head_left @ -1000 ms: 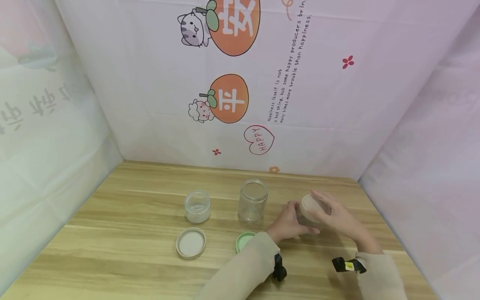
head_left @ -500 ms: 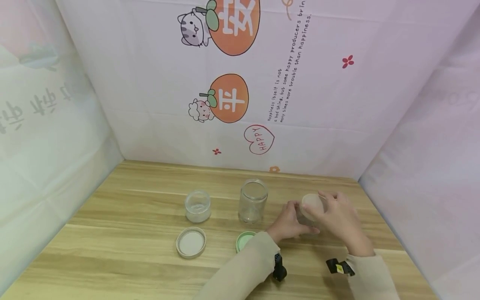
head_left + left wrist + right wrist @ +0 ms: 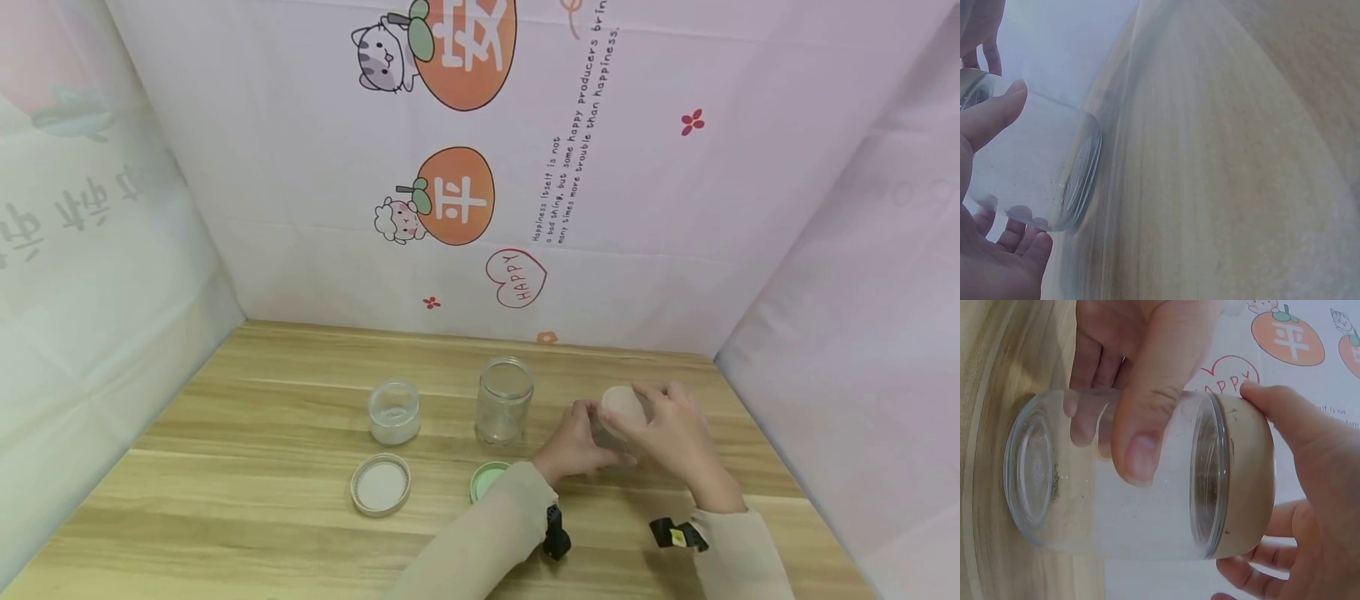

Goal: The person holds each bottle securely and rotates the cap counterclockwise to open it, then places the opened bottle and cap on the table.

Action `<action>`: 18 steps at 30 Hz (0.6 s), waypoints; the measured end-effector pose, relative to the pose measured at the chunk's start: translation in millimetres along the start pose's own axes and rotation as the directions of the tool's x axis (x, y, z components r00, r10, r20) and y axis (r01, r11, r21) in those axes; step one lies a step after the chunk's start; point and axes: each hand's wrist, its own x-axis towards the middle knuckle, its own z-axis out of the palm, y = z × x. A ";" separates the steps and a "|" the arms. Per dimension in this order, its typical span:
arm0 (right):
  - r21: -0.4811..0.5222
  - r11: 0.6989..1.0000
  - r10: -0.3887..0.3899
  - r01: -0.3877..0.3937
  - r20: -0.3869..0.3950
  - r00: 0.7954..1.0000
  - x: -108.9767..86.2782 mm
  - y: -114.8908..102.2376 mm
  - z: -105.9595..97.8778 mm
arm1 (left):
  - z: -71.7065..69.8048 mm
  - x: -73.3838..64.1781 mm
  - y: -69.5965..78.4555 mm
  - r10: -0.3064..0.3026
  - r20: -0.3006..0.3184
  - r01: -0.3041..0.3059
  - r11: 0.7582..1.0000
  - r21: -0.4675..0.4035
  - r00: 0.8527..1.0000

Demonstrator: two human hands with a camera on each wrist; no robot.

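Observation:
At the right of the table in the head view, both hands are on a clear glass jar (image 3: 1147,519) with a beige lid (image 3: 1250,481). My left hand (image 3: 576,446) holds the jar's body from the side, thumb across the glass and fingers curled behind. With thumb and fingers around its edge, my right hand (image 3: 675,433) grips the lid, which sits on the jar's mouth. A few dark specks show at the base in the right wrist view. The left wrist view has the jar's base close over the wood.
Left of the hands stand a tall open jar (image 3: 504,408) and a short open jar (image 3: 394,414). A beige lid (image 3: 381,485) lies inside up before the short one. A green lid (image 3: 487,479) is partly under the left sleeve. Printed cloth (image 3: 615,292) walls the table's back and sides.
My right hand has turned on the lid, its wrist swinging left and its fingers shifting around the edge. My left hand and the jar have stayed in place.

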 end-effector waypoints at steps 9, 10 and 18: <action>0.137 0.989 -0.054 0.050 0.029 0.998 0.5 10.2 -2.1 | -2.2 -1.0 1.5 0.010 0.012 -0.010 1.000 0.007 1.000; 0.148 0.987 -0.070 0.065 0.034 0.997 0.5 11.9 -2.6 | -2.4 -0.9 1.5 0.009 0.012 -0.009 1.000 0.014 1.000; 0.270 0.957 -0.142 0.110 0.103 0.984 0.4 26.8 -6.0 | -1.6 0.7 -0.1 0.015 0.010 -0.015 0.999 0.029 1.000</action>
